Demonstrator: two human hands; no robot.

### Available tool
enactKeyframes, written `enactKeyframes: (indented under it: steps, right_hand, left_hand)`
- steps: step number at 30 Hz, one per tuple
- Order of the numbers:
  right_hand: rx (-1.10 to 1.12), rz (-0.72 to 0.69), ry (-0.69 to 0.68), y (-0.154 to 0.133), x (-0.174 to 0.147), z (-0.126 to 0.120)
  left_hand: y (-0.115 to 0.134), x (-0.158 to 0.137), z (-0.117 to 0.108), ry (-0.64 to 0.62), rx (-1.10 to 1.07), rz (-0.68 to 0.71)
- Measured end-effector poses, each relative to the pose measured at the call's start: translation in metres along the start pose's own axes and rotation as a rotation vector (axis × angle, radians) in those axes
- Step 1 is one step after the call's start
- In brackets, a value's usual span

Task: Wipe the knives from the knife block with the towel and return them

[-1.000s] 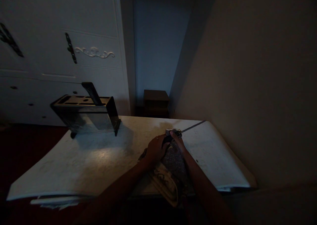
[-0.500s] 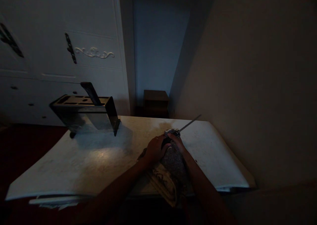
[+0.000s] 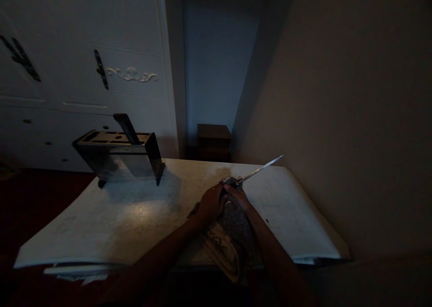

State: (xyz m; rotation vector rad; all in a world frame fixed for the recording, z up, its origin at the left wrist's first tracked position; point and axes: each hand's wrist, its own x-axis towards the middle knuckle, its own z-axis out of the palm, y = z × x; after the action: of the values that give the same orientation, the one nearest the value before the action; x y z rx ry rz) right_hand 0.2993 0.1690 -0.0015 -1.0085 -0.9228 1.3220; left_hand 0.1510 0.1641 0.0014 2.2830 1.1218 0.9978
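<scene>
A knife [image 3: 263, 168] with a thin, bright blade points up and to the right over the far part of the table [image 3: 141, 230]. My left hand [image 3: 212, 203] is closed around its dark handle. My right hand [image 3: 239, 197] grips a grey cloth [image 3: 232, 219] against the knife where the handle meets the blade, thumb on top. Some of the cloth bunches up beyond my fingers, and the rest hangs down between my forearms. Below it a folded tan cloth with a dark pattern [image 3: 224, 250] lies over the near table edge. My fingertips are partly hidden in the cloth.
At the table's far left stands a metal and black knife block [image 3: 118, 163] with one black-handled knife [image 3: 126, 128] in it. White cabinets [image 3: 135, 37] rise behind. A wall [image 3: 320, 118] borders the right side, and a small brown box-like stand [image 3: 214, 138] sits beyond.
The knife has turned slightly, so its blade looks wider and brighter and reaches farther right. My right hand has shifted slightly left. The view has moved a little.
</scene>
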Motion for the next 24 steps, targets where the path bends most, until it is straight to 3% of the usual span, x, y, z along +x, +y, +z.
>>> enactKeyframes:
  steps: [7, 13, 24]
  right_hand:
    - [-0.046, 0.004, -0.050, 0.003, -0.001, -0.002]
    - [-0.065, 0.009, -0.051, -0.002, -0.001, 0.000]
    - [-0.045, 0.006, -0.024, -0.012, -0.007, 0.005]
  left_hand:
    - [-0.003, 0.003, 0.000, 0.004, -0.039, -0.027]
    - [-0.005, 0.005, -0.001, 0.031, -0.233, -0.097]
    - [-0.004, 0.001, -0.010, 0.171, -0.418, -0.199]
